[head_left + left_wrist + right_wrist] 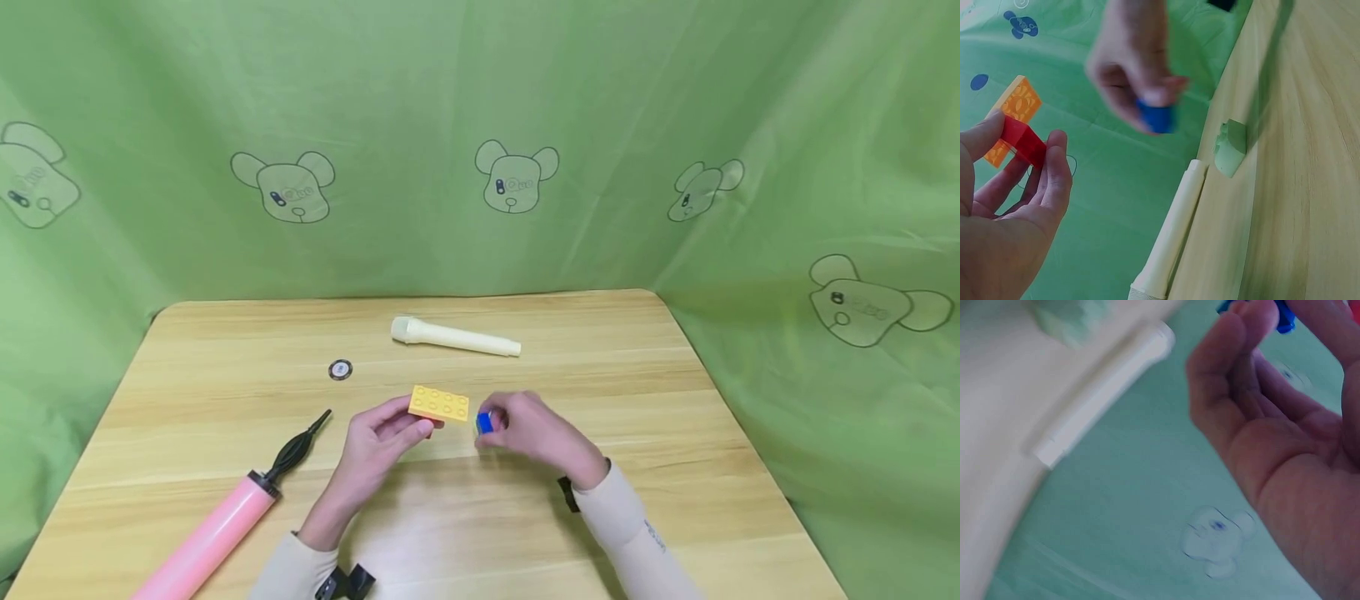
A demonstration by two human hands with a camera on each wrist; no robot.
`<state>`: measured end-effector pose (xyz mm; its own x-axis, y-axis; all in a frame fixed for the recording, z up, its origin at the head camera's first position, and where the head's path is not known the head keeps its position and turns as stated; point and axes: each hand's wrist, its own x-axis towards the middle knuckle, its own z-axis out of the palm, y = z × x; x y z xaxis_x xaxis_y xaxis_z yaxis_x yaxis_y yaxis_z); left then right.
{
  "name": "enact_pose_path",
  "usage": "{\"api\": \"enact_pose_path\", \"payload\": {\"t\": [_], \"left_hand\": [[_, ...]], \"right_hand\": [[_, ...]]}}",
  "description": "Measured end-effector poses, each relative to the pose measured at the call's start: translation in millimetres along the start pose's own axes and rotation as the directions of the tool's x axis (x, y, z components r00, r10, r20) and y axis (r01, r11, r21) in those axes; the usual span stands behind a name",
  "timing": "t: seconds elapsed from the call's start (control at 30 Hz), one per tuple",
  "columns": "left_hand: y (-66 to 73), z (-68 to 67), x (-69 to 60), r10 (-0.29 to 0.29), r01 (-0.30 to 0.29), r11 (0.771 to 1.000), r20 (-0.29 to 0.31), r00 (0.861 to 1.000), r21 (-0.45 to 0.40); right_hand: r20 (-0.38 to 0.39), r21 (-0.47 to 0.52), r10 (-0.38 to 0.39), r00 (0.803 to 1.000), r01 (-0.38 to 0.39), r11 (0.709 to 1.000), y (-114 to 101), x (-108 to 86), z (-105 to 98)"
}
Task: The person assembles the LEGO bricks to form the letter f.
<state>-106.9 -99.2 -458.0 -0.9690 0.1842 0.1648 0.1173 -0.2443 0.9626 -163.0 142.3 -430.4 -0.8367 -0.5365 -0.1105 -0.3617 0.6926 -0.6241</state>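
My left hand (375, 442) pinches a red toy brick (1022, 139) between thumb and fingers. Joined to the red one is a wider yellow brick (439, 402), its studs facing up in the head view. To its right, a small blue brick (485, 422) sits between the thumb and fingers of my right hand (528, 429), a short gap away from the yellow one. In the left wrist view a light green brick (1230, 148) lies on the table, touched by neither hand. The right wrist view cuts off most of the blue brick (1285, 317).
A cream microphone (457, 337) lies across the table's (600, 367) far half. Left of it is a round dark-rimmed chip (341, 369). A pink hand pump (217, 533) with a black nozzle lies at the near left. Green curtain (405, 242) hangs round the table.
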Motion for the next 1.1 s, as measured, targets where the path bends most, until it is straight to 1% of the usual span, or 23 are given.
{"api": "enact_pose_path", "payload": {"t": [0.1,0.17,0.27,0.33,0.43,0.5,0.57,0.67,0.83,0.97,1.1], "left_hand": [[-0.5,-0.1,0.0,0.003,-0.003,1.0,0.002,1.0,0.025],[-0.5,0.1,0.2,0.0,0.0,0.999,-0.001,1.0,0.035],[-0.4,0.5,0.5,0.0,0.0,1.0,-0.004,1.0,0.03],[-0.4,0.9,0.6,0.007,-0.007,1.0,-0.001,1.0,0.022],[-0.8,1.3,0.7,0.023,-0.023,1.0,0.004,1.0,0.018],[-1.5,1.3,0.6,0.032,-0.032,0.999,0.006,0.999,0.018],[-2.3,1.2,0.4,0.038,-0.039,0.999,0.007,0.999,0.018],[-3.3,1.2,0.3,0.047,-0.048,0.999,0.01,0.999,0.011],[-3.5,2.5,0.1,0.051,-0.051,0.999,0.018,0.999,0.002],[-3.2,3.6,-0.2,0.048,-0.048,0.999,0.013,0.999,0.016],[-3.7,4.7,-0.5,0.03,-0.03,0.999,0.002,1.0,0.031]], "right_hand": [[-0.104,0.01,-0.016,0.994,0.017,1.0,-19,2.0,-22],[-0.172,0.018,-0.036,0.984,0.04,0.999,-30,2.6,-35],[-0.25,0.033,-0.094,0.964,0.106,0.994,-46,3.4,-49],[-0.271,0.028,-0.145,0.952,0.158,0.987,-54,4.5,-54],[-0.235,0.029,-0.204,0.95,0.216,0.976,-67,6.0,-57],[-0.183,0.024,-0.232,0.955,0.24,0.97,-74,7.2,-57],[-0.135,0.0,-0.252,0.958,0.254,0.967,-80,8.5,-56],[-0.093,-0.05,-0.257,0.962,0.254,0.966,-86,10.0,-52],[-0.074,-0.116,-0.268,0.961,0.259,0.959,-90,10.6,-47],[-0.079,-0.147,-0.274,0.958,0.261,0.954,-91,10.4,-45],[-0.076,-0.177,-0.265,0.961,0.248,0.952,-92,10.5,-44]]}}
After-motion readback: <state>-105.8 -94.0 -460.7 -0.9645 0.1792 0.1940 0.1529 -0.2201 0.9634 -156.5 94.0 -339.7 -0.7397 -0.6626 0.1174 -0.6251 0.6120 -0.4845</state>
